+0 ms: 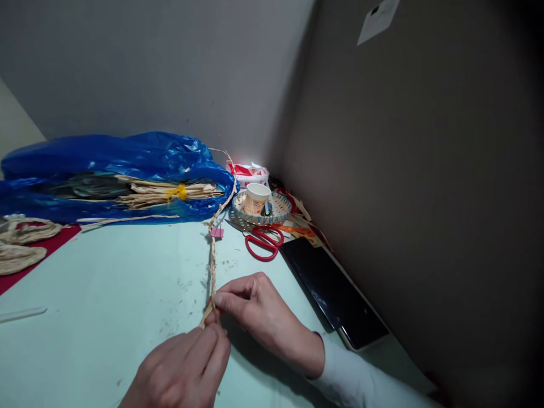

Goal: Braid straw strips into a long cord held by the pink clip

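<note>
A thin braid of dry, straw-coloured plant fibre (213, 260) runs down the middle of the pale green table. A pink binder clip (217, 232) sits on it near its bend, and the far end curls up beside a blue plastic bag. My right hand (259, 314) pinches the braid's near end between thumb and forefinger. Closed just below it, my left hand (182, 368) grips the fibre strands where they leave the braid. Its fingertips are partly hidden behind the hand.
The blue plastic bag (106, 153) holds fibre bundles (161, 192). Red-handled scissors (264, 243) lie near a woven basket (280, 209) with a paper cup (257, 197). A black tablet-like slab (331, 289) lies right, coiled braids (21, 256) left. Walls stand behind and right.
</note>
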Tool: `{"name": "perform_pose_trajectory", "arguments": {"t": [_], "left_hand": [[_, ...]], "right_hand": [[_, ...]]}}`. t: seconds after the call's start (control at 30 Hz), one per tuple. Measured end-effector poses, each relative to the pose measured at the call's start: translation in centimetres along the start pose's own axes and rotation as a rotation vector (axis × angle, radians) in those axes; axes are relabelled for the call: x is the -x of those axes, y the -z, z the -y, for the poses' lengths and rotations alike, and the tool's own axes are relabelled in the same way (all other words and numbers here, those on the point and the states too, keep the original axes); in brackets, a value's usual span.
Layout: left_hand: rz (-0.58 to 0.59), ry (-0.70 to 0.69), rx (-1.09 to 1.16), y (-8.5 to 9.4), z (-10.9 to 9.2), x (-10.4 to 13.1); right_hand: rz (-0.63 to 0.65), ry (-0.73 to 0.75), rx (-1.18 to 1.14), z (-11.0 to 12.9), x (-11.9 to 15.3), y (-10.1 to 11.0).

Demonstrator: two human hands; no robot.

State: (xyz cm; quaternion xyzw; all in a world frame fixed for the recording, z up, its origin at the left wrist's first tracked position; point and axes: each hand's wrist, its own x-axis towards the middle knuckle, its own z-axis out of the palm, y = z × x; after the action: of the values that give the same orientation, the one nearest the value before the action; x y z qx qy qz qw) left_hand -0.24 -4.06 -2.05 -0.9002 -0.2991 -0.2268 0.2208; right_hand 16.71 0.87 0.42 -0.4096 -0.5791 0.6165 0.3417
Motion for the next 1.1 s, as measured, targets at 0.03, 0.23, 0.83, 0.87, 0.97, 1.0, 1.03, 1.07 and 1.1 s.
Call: {"name": "perform_pose_trajectory", "arguments": {"t": [0.03, 0.23, 0.83, 0.87, 0.97, 1.0, 1.03, 1.07, 1.1], "left_hand": [[-0.008, -0.017, 0.014, -0.2, 0.0, 0.1], [0.044, 0.038, 0.089, -0.3, 0.0, 0.0], [0.386, 1.367, 1.471, 0.5, 2.4, -2.8], [0.393, 1.349, 1.441, 0.5, 2.3, -2.8], [0.398, 1.328, 1.384, 0.3, 2.3, -2.7], [0.392, 1.337, 1.384, 0.1, 2.3, -2.6], [0.383, 1.344, 1.379, 0.0, 2.4, -2.6], [0.373, 1.336, 1.367, -0.1, 2.4, -2.5], [0.356, 1.314, 1.337, -0.2, 2.5, -2.4]], "right_hand": [[0.018, -0.015, -0.052, 0.1, 0.0, 0.0], [0.065, -0.078, -0.306, 0.1, 0.0, -0.1], [0.034, 0.025, 0.286, 0.3, 0.4, 0.5], [0.028, 0.014, 0.331, 0.4, 0.5, 0.5], [0.008, 0.038, 0.438, 0.6, 0.7, 0.5], [0.009, 0.062, 0.470, 0.7, 0.8, 0.5], [0.013, 0.084, 0.502, 0.7, 0.9, 0.4], [0.019, 0.100, 0.537, 0.8, 1.0, 0.4], [0.021, 0.109, 0.577, 0.9, 1.1, 0.3]]}}
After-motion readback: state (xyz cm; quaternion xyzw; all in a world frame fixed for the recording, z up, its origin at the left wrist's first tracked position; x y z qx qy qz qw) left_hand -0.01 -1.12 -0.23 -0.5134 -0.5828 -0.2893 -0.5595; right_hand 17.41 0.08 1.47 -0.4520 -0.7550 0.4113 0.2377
